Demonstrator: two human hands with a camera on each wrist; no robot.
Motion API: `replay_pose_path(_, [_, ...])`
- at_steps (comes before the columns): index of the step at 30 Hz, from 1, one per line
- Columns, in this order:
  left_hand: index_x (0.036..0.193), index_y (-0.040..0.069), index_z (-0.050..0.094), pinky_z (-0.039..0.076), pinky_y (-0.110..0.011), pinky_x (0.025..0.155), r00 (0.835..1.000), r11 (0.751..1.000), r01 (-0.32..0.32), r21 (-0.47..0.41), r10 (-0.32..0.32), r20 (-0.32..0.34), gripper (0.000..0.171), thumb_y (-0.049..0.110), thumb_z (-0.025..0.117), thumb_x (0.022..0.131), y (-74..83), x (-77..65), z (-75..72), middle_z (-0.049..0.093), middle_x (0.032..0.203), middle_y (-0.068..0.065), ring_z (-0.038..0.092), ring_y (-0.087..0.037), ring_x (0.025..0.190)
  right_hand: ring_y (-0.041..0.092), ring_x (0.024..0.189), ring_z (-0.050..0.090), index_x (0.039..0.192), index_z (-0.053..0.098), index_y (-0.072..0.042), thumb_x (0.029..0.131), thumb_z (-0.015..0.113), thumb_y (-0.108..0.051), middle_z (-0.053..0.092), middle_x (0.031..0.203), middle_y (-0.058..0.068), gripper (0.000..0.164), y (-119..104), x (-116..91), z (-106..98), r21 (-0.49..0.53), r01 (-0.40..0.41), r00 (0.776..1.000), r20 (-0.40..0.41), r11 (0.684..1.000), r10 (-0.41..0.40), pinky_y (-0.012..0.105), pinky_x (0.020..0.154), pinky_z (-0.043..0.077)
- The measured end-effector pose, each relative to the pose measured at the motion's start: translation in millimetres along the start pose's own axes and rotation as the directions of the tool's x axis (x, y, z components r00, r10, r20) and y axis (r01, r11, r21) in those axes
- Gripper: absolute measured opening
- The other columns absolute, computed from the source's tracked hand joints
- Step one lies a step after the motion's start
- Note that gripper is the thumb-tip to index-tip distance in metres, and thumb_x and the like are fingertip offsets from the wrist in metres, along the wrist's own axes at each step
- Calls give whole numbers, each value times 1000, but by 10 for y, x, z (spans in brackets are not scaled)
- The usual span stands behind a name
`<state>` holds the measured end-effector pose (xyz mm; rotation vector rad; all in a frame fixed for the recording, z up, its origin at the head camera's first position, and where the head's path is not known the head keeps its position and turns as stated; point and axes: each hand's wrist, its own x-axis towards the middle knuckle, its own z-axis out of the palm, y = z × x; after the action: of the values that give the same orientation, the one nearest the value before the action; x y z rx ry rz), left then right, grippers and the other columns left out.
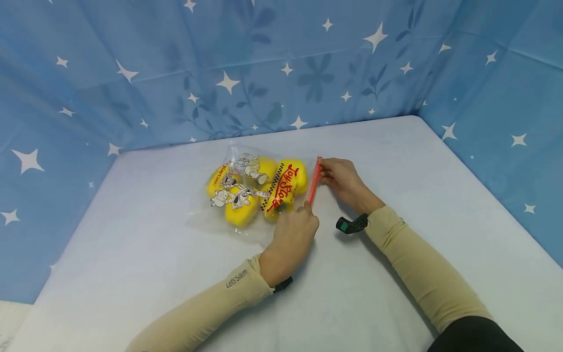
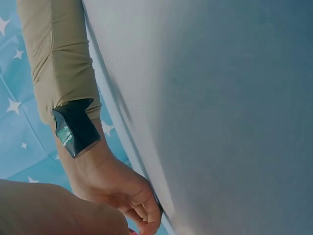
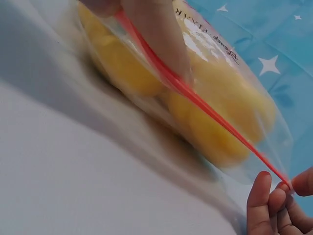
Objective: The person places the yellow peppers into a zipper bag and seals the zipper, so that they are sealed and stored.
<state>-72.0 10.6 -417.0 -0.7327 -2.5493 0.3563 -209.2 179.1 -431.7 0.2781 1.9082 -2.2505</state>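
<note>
A clear zip bag (image 1: 281, 190) with a red strip along its right end lies on the table, several rounded yellow things inside it. Red "Toy Story" lettering and cartoon figures are printed on the plastic. At the strip's near end, my left hand (image 1: 292, 234) pinches the bag's edge. The far end of the red strip (image 3: 215, 115) is held between thumb and fingers of my right hand (image 1: 345, 183). In the right wrist view, fingers of the left hand (image 3: 279, 205) grip the strip's lower end. The left wrist view barely shows the bag.
A white-covered table (image 1: 132, 274) bears the bag. Blue curtains (image 1: 264, 63) with white stars stand along its back and sides. Each wrist wears a black device (image 1: 352, 225) over or beside a beige sleeve (image 1: 426, 266).
</note>
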Motion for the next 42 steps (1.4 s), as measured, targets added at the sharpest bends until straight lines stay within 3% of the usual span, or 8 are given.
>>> replay_pose_path(9, [114, 9, 80, 50, -25, 46, 1000, 1000, -10, 22, 10, 13, 20, 15, 70, 98, -37, 14, -17, 72, 81, 2, 63, -8, 62, 7, 77, 58, 119, 61, 0, 106, 57, -17, 63, 83, -5, 22, -53, -18, 19, -30, 26, 999, -41, 999, -27, 15, 70, 53])
replay_pose_path(18, [126, 13, 76, 51, -28, 45, 1000, 1000, 0, -13, 0, 11, 28, 17, 70, 98, -220, 61, 77, 73, 78, 3, 64, -12, 56, 8, 78, 59, 125, 59, -1, 107, 57, -22, 63, 89, -2, 28, -102, -36, -110, -16, 14, 1000, -28, 1000, -15, 14, 72, 56])
replay_pose_path(24, [132, 9, 73, 54, -29, 46, 1000, 1000, -17, -23, 17, 13, 34, 17, 70, 99, -205, 55, 38, 76, 86, 2, 66, -13, 59, 8, 81, 58, 130, 57, 1, 108, 56, -22, 61, 94, -1, 32, -140, -38, -100, -25, 22, 1000, 2, 999, -21, 14, 74, 56])
replay_pose_path(29, [128, 12, 75, 52, -29, 47, 999, 999, -42, -3, 42, 34, 30, 19, 68, 100, -175, 23, -37, 74, 86, 3, 65, -15, 59, 8, 81, 57, 131, 57, 1, 108, 56, -26, 62, 89, -2, 36, -185, -23, -161, -94, -17, 999, 30, 995, 20, 14, 74, 56])
replay_pose_path(34, [121, 12, 76, 49, -31, 50, 997, 996, -71, -60, 74, 34, 25, 20, 69, 98, -227, -32, -120, 72, 82, 1, 67, -18, 63, 8, 84, 61, 141, 51, 7, 110, 54, -28, 63, 96, 0, 47, -254, -27, -230, -195, -20, 995, 94, 981, 39, 15, 79, 60])
replay_pose_path(38, [129, 13, 71, 54, -35, 59, 994, 991, -107, -87, 107, 1, 36, 24, 70, 95, -379, -97, -207, 75, 90, 0, 70, -20, 72, 13, 97, 61, 146, 46, 9, 110, 52, -24, 58, 114, 6, 49, -341, -75, -294, -306, 10, 992, 123, 952, 29, 18, 87, 61])
replay_pose_path(40, [135, 14, 68, 60, -39, 73, 992, 987, -126, -97, 126, -6, 42, 26, 70, 95, -498, -138, -265, 77, 98, -2, 73, -22, 81, 15, 102, 59, 147, 46, 8, 110, 51, -24, 55, 120, 8, 50, -406, -127, -341, -357, 20, 991, 132, 934, 29, 19, 91, 60])
replay_pose_path(42, [136, 13, 68, 61, -39, 75, 991, 985, -135, -111, 133, -22, 43, 27, 69, 95, -650, -181, -316, 78, 102, -3, 73, -24, 84, 15, 102, 59, 147, 46, 7, 110, 52, -26, 55, 121, 8, 50, -494, -213, -392, -404, 39, 990, 143, 914, 21, 20, 92, 60])
